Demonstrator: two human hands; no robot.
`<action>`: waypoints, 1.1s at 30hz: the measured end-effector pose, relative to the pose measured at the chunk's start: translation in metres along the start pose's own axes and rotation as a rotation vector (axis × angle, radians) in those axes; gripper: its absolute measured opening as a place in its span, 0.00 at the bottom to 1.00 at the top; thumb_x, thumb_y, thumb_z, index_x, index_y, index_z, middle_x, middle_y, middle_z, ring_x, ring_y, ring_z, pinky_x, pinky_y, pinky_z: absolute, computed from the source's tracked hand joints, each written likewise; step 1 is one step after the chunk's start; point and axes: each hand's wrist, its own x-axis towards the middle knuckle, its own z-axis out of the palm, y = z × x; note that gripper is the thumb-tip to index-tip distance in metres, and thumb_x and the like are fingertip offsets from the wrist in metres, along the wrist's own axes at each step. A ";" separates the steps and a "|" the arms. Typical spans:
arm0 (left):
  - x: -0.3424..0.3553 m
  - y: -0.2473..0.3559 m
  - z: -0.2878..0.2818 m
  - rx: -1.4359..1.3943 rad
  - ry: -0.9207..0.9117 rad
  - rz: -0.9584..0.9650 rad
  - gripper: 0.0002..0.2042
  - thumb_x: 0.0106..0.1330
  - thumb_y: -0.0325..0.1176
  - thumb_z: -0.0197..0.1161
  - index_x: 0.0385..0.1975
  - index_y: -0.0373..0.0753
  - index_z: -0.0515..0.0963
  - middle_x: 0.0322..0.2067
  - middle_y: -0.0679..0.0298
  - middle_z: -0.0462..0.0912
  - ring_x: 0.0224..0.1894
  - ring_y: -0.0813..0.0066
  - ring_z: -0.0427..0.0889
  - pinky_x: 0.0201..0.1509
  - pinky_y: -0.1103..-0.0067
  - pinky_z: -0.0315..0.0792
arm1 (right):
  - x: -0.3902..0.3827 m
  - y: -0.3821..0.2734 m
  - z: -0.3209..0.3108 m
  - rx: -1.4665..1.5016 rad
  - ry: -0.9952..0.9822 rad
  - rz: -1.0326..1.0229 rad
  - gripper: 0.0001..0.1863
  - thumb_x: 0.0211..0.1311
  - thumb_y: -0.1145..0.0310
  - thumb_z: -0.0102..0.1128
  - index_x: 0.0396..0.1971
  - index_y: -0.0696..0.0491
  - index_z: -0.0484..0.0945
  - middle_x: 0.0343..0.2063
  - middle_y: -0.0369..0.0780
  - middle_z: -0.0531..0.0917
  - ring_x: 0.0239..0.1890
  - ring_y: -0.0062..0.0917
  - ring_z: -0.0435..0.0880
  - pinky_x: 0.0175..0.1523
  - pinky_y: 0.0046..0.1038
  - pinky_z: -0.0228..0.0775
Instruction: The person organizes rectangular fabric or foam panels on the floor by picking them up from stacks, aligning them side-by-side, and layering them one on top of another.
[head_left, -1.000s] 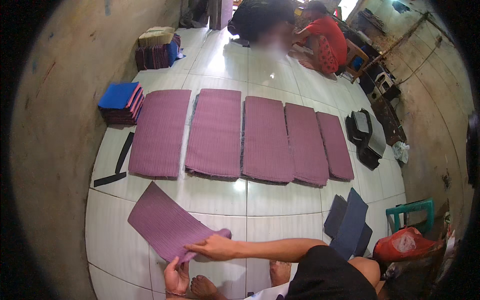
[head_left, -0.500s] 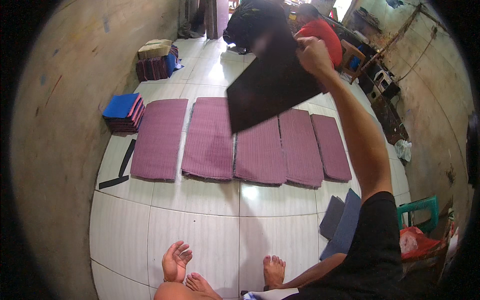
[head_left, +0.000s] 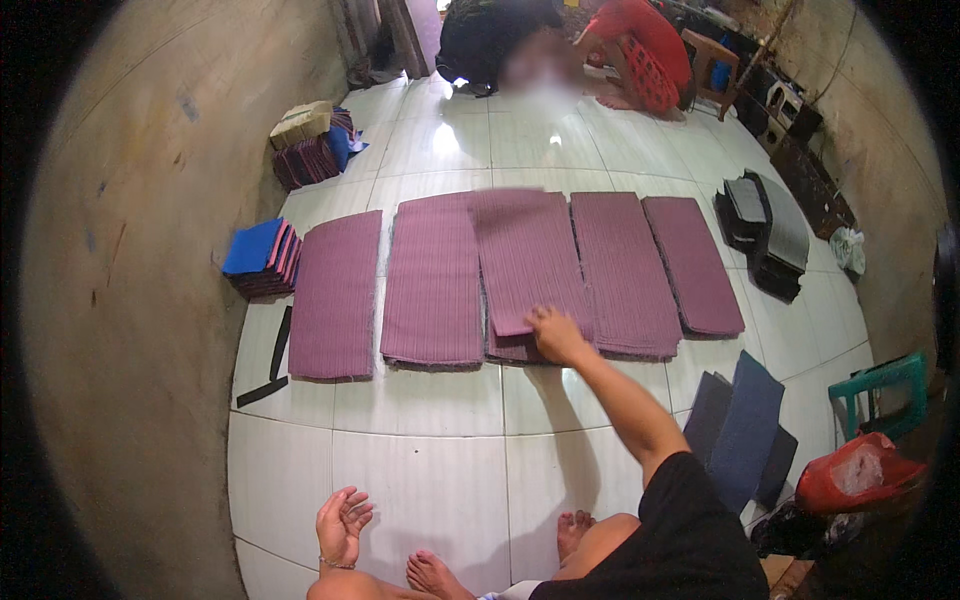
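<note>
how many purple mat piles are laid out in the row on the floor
5, side by side on the white tiles: far left, second, middle one under the right hand at, fourth, far right. Each pile may hide further sheets.

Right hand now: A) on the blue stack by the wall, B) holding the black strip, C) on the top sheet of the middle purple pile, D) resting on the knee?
C: the right hand rests on the near end of the top purple sheet of the middle pile, far from the blue stack and black strip.
</note>
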 end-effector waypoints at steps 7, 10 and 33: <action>0.010 0.028 0.027 0.106 -0.046 0.066 0.13 0.69 0.36 0.53 0.44 0.34 0.74 0.35 0.57 0.83 0.34 0.66 0.84 0.37 0.75 0.79 | -0.026 -0.035 0.063 -0.152 0.156 0.182 0.30 0.64 0.61 0.46 0.67 0.44 0.61 0.68 0.47 0.59 0.68 0.57 0.56 0.61 0.73 0.43; 0.009 0.037 0.056 0.174 -0.115 0.084 0.12 0.70 0.36 0.53 0.44 0.33 0.75 0.35 0.57 0.83 0.32 0.67 0.84 0.37 0.76 0.79 | -0.022 -0.031 0.057 -0.119 0.105 0.217 0.32 0.64 0.54 0.48 0.68 0.44 0.60 0.70 0.46 0.57 0.70 0.54 0.53 0.62 0.71 0.42; 0.008 0.065 0.257 1.107 -0.862 0.295 0.09 0.70 0.29 0.54 0.42 0.30 0.75 0.32 0.58 0.82 0.33 0.75 0.82 0.39 0.79 0.78 | -0.604 0.111 0.034 -0.064 0.878 1.769 0.33 0.52 0.64 0.67 0.56 0.61 0.66 0.49 0.53 0.77 0.54 0.45 0.74 0.61 0.38 0.63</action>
